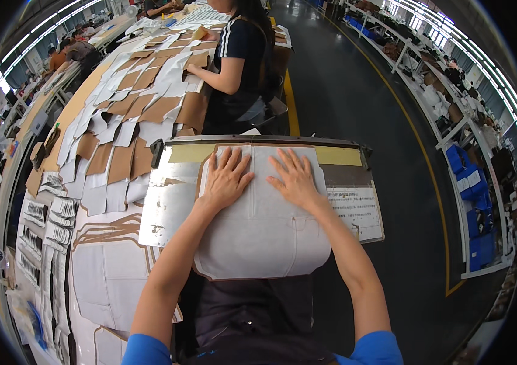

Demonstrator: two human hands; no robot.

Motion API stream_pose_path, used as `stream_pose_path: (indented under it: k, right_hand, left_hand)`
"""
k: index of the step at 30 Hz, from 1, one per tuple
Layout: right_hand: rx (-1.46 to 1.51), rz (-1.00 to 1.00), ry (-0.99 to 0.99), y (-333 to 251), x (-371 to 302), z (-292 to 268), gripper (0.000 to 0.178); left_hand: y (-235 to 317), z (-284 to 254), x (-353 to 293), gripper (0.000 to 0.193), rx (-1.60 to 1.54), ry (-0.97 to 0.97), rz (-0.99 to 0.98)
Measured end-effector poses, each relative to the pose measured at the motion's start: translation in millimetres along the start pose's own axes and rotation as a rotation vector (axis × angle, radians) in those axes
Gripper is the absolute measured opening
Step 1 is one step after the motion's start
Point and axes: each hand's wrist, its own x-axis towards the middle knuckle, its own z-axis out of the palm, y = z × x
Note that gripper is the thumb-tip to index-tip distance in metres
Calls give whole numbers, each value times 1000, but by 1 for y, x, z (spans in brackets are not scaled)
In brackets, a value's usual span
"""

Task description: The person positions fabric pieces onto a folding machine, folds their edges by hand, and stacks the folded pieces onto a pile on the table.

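Note:
A white fabric panel [252, 243] with a thin brown border lies over the metal bed [164, 213] of a machine in front of me. Its near end hangs past the bed's front edge toward my body. A seam line runs down its middle, and a stitched patch outline shows at the lower right. My left hand [228, 177] rests flat on the panel's far left part, fingers spread. On the far right part lies my right hand [297, 184], also flat with fingers apart. Both sets of fingertips point toward the machine's dark far bar [258, 140]. Neither hand grips anything.
Similar white panels [109, 274] are stacked on the table at my left. Beyond them lie rows of brown and white pieces [143, 109]. A person [240, 67] in a dark shirt works just past the machine. Blue bins [470, 182] stand on a rack across the right aisle.

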Motion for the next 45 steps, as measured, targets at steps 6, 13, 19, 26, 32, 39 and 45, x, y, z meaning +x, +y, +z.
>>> stream_pose_path:
  k: [6, 13, 19, 26, 32, 39, 45]
  right_hand:
    - [-15, -23, 34, 4, 26, 6, 54]
    - [-22, 7, 66, -22, 55, 12, 48]
    - [-84, 37, 105, -27, 61, 20, 46]
    - [-97, 58, 119, -33, 61, 23, 48]
    - [-172, 57, 182, -33, 57, 32, 51]
    - [-46, -12, 190, 11, 13, -2, 48]
    - [-157, 69, 101, 24, 4, -2, 49]
  left_hand:
    - [-16, 3, 19, 48, -5, 44, 2]
    - [-11, 15, 35, 41, -43, 242, 17]
    - [-8, 19, 38, 41, -42, 247, 1]
    - [-10, 20, 34, 39, -61, 263, 3]
    - [-1, 20, 38, 39, 0, 236, -9]
    - [-1, 23, 39, 35, 53, 299, -53]
    - [5, 21, 36, 34, 103, 284, -121]
